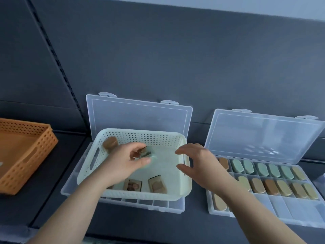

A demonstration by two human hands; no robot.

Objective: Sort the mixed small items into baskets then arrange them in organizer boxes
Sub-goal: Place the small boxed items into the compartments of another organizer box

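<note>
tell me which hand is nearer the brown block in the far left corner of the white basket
Left. The left hand is inside the white basket, just right of the brown block. The right hand hovers by the basket's right rim, on the opposite side from the block.

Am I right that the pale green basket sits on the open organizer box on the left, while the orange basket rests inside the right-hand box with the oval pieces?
Not quite. The head view shows the orange basket standing by itself at far left, not in the right-hand box. The pale green basket does sit on the left organizer box, and the oval pieces fill the right one.
</note>
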